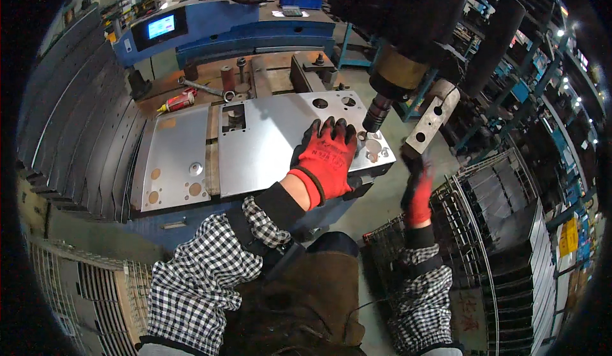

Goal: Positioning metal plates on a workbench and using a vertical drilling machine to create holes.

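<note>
My left hand (pixel 326 155), in a red and black glove, lies flat on a silver metal plate (pixel 261 145). Its fingers are spread and point away from me. The plate has round holes near its right end and a square cutout at its left. Just right of those fingertips, a dark machine spindle with a ribbed tool (pixel 377 113) points down over the plate's holed end. My right hand (pixel 418 193), gloved alike, is raised beside the machine and smeared by motion. Its fingertips reach the lower end of a pale metal bar with holes (pixel 433 120); whether they grip anything is unclear.
A second holed plate (pixel 175 158) lies left of the first. Behind them are a wrench (pixel 203 88), a red bottle (pixel 178 102) and bolted clamps (pixel 315 69). Stacked dark sheets (pixel 76 113) stand at left; a wire cage (pixel 472 228) holds panels at right. A lit screen (pixel 160 27) is at the back.
</note>
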Available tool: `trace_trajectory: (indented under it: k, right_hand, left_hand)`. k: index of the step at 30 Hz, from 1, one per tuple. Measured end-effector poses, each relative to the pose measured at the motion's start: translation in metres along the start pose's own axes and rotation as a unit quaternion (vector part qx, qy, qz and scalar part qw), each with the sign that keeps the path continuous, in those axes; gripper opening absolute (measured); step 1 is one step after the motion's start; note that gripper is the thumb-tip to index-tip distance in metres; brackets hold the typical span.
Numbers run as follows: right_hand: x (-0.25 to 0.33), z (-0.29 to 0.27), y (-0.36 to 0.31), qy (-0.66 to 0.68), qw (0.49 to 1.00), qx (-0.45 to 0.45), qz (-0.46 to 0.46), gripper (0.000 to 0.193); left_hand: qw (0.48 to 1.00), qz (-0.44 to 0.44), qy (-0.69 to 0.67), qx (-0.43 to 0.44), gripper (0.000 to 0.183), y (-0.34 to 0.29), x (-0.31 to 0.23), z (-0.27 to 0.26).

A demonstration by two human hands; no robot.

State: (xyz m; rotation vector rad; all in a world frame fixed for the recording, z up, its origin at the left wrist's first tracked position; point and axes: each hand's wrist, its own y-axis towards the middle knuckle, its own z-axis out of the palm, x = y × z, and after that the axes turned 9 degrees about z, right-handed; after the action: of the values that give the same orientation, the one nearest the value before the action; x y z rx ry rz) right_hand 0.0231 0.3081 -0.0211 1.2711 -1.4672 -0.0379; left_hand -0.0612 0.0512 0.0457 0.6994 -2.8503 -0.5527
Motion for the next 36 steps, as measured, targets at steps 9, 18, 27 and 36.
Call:
trace_trajectory:
  k: [9,18,27,36]
  right_hand:
    - [0.007,0.045,-0.047,0.26,0.942,-0.029,0.211,0.046]
    - [-0.018,0.06,-0.049,0.31,0.934,-0.069,0.165,0.054]
    - [-0.018,0.06,-0.049,0.305,0.938,-0.027,0.165,0.05]
    - [-0.016,0.055,-0.047,0.294,0.941,0.011,0.166,0.048]
  left_hand:
    - [0.999,-0.02,-0.007,0.042,0.113,0.004,-0.004,-0.011]
    - [1.0,-0.007,0.005,0.002,0.112,0.005,-0.003,0.0]
    - [1.0,-0.003,0.008,0.009,0.111,0.003,-0.002,-0.002]
    - [1.0,0.001,0.006,0.009,0.113,0.002,0.001,0.002]
